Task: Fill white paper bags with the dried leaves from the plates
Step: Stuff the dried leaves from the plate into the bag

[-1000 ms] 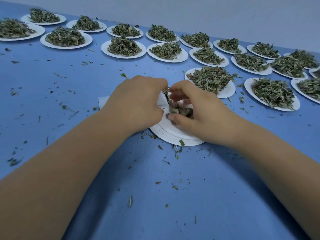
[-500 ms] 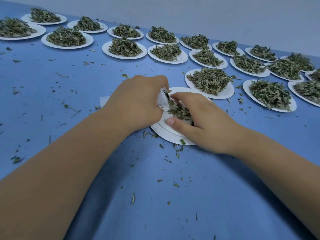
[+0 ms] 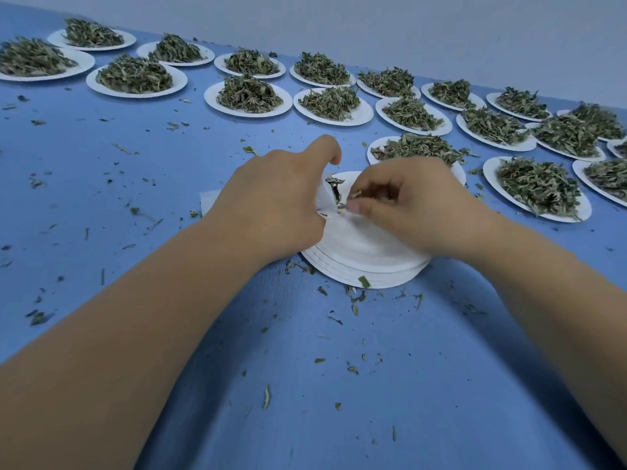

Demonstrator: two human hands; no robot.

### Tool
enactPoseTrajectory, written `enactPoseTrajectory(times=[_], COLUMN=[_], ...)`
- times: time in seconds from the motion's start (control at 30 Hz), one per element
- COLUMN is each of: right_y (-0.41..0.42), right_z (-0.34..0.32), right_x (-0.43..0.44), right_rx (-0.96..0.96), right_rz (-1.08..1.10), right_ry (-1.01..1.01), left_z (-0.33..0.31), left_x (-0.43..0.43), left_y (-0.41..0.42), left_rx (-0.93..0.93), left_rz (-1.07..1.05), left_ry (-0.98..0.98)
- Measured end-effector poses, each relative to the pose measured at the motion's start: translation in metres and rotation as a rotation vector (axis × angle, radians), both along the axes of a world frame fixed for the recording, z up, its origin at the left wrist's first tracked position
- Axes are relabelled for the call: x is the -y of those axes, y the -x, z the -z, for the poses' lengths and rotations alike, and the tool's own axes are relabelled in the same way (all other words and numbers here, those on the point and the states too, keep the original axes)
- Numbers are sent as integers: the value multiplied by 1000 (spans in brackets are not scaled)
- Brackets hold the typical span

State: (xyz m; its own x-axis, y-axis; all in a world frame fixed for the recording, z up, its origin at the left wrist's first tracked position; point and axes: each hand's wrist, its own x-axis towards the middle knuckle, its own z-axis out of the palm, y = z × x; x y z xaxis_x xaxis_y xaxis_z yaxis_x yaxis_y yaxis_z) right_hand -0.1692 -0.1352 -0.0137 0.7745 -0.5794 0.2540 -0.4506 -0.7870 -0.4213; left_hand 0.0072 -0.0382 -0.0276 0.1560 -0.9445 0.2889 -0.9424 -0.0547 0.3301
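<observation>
The left hand (image 3: 274, 201) lies over the left edge of the stack of empty plates (image 3: 359, 262). Its fingers are curled round a white paper bag (image 3: 322, 198) and its forefinger is lifted and bent above the bag's mouth. The right hand (image 3: 417, 205) hangs over the middle of the stack with fingers bunched against the thumb, pinching a small tuft of dried leaves (image 3: 368, 194) just beside the bag's mouth. The two hands are close together but not touching. A few dark leaves (image 3: 334, 188) show inside the mouth.

Most of the bag is hidden under the left hand. Only the creased opening and a pale corner poking out to the left of the stack can be seen, so how full it is cannot be told. The right hand's fingertips are mostly hidden too, and the tuft is blurred.

Just behind the stack, a heaped plate (image 3: 372, 153) is partly covered by the right hand. A second heaped plate (image 3: 490, 171) sits to the stack's right. Well beyond the stack, rows of leaf-filled plates (image 3: 210, 96) run across the blue table (image 3: 305, 385), some of them cut off at the picture's left and right edges. Leaf crumbs (image 3: 354, 308) lie scattered around the stack. A pale wall (image 3: 441, 35) rises beyond the table.
</observation>
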Motion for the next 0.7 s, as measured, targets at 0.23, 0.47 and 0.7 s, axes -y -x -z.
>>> enactPoseTrajectory(times=[0.23,0.47,0.7], right_y=[-7,-16,-3], right_z=[-24,-18,-20], right_x=[-8,-11,-7], right_rx=[68,262,220], right_rz=[-89,-52,-136], right_ry=[-243,-469,-674], left_z=[-2,-2,-3], left_x=[-1,-3,-5], left_y=[2,4,5], left_rx=[-42,-25,-99], left_rz=[5,5,29], left_ry=[56,95,88])
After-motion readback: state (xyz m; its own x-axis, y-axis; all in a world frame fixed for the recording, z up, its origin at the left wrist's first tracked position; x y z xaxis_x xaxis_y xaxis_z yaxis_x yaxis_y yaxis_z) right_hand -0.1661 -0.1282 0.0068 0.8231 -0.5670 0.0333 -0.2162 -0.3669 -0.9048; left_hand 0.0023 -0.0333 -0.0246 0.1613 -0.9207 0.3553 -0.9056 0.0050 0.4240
